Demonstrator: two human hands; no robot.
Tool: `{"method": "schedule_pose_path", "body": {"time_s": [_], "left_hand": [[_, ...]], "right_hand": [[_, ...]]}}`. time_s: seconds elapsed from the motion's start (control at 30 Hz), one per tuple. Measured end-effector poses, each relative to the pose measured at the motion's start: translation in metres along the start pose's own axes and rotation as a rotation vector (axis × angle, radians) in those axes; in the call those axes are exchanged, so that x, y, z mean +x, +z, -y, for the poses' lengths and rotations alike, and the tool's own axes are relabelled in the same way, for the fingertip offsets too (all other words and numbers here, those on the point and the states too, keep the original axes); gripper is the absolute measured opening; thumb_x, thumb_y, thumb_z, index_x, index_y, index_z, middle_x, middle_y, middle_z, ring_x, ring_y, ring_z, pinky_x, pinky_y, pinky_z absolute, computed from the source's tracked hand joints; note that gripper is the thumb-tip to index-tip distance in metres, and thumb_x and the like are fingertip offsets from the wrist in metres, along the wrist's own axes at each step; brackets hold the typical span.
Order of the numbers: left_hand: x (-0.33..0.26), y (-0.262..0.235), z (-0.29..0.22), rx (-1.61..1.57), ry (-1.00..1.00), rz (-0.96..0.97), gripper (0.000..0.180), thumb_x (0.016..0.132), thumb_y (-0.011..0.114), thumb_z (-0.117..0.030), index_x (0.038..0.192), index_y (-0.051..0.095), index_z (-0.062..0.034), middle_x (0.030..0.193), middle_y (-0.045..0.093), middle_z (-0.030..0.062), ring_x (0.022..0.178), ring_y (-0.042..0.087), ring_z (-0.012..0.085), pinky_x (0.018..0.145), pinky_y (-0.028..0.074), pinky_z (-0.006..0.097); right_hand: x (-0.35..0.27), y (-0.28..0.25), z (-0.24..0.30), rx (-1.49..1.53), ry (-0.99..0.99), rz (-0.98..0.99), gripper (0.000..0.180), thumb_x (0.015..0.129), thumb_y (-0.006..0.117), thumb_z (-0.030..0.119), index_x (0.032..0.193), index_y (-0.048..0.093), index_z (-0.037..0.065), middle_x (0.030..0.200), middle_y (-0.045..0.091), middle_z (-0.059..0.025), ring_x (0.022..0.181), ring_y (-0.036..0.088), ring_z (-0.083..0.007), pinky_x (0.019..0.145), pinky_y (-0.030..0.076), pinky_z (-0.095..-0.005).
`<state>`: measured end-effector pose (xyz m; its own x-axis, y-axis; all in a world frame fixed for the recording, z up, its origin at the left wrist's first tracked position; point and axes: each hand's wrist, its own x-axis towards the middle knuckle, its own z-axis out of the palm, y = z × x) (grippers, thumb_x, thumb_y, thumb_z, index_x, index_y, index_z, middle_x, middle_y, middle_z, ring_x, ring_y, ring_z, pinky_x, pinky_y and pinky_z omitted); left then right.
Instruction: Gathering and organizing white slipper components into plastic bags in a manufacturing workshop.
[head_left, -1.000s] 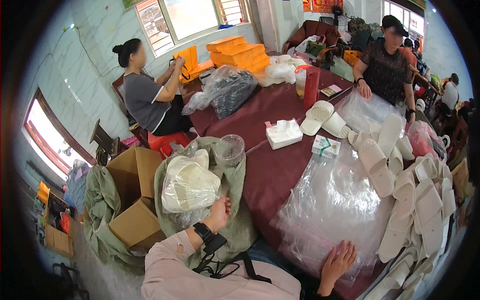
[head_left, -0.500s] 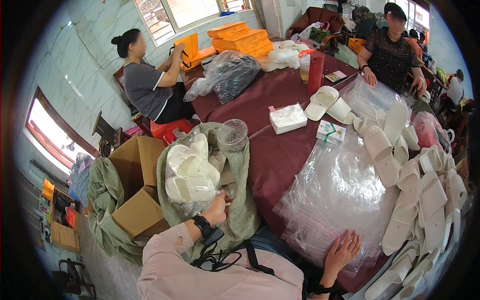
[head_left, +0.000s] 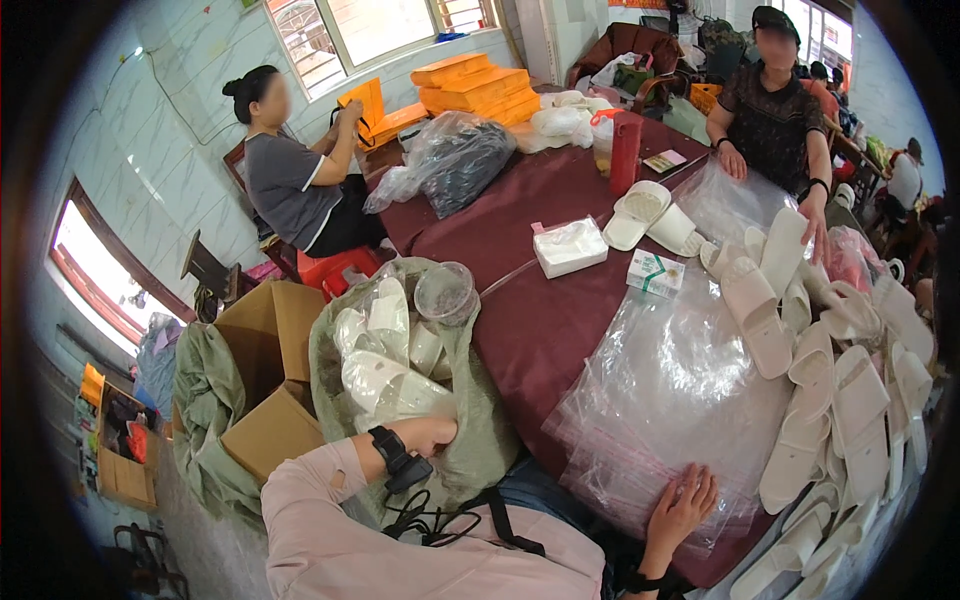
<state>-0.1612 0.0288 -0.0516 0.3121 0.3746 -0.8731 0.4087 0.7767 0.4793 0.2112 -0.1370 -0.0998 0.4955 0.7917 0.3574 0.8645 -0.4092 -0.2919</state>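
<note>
My left hand [head_left: 428, 433] is at the near rim of a green woven sack [head_left: 480, 400], its fingers curled and partly hidden. Right beside it, white slippers [head_left: 400, 390] in clear plastic lie inside the sack; I cannot make out whether the hand grips their wrapping. A clear round plastic tub [head_left: 445, 294] sits at the sack's far rim. My right hand [head_left: 684, 505] lies flat, fingers stretched, on the near edge of a stack of clear plastic bags [head_left: 670, 390]. To its right is a big heap of loose white slippers [head_left: 858, 400].
An open cardboard box [head_left: 270, 430] stands left of the sack. On the dark red table [head_left: 525, 350] are a tissue pack [head_left: 570, 247], a small white-green box [head_left: 655, 273], a red flask [head_left: 625, 152] and orange boxes [head_left: 475, 85]. One co-worker sits far left; another stands far right, reaching toward the slippers.
My left hand and the wrapped slippers have moved down, the slippers now deeper in the sack. My right hand has stayed put. The right co-worker's hand has come down to the slipper heap.
</note>
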Motion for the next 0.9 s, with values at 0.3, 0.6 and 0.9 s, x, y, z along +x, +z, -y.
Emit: {"method": "schedule_pose_path", "body": {"time_s": [0.3, 0.6, 0.9], "left_hand": [[0.01, 0.014, -0.066, -0.115, 0.208, -0.316, 0.058, 0.093, 0.032, -0.047, 0.123, 0.05, -0.0012, 0.122, 0.054, 0.013, 0.108, 0.052, 0.0233, 0.089, 0.041, 0.038], [0.014, 0.029, -0.097, 0.24, 0.601, -0.314, 0.032, 0.089, 0.056, -0.028, 0.109, 0.056, -0.0039, 0.101, 0.057, 0.0027, 0.086, 0.051, 0.0117, 0.074, 0.043, 0.028], [0.005, 0.029, -0.067, 0.382, 0.668, -0.599, 0.044, 0.09, 0.054, -0.037, 0.111, 0.047, 0.0005, 0.092, 0.053, 0.0085, 0.077, 0.052, 0.0148, 0.07, 0.044, 0.028]], "right_hand": [[0.0, -0.002, 0.002, 0.018, 0.013, 0.005, 0.038, 0.086, 0.053, 0.02, 0.122, 0.053, 0.006, 0.131, 0.045, -0.0161, 0.126, 0.036, -0.0365, 0.106, 0.021, -0.0516], [-0.001, 0.003, 0.0, 0.01, 0.018, 0.015, 0.04, 0.085, 0.054, 0.02, 0.123, 0.053, 0.007, 0.132, 0.045, -0.017, 0.126, 0.035, -0.0369, 0.107, 0.02, -0.0522], [-0.004, -0.002, -0.003, 0.002, 0.023, 0.032, 0.041, 0.084, 0.055, 0.019, 0.123, 0.052, 0.007, 0.13, 0.045, -0.0168, 0.126, 0.036, -0.0368, 0.106, 0.021, -0.0525]]}}
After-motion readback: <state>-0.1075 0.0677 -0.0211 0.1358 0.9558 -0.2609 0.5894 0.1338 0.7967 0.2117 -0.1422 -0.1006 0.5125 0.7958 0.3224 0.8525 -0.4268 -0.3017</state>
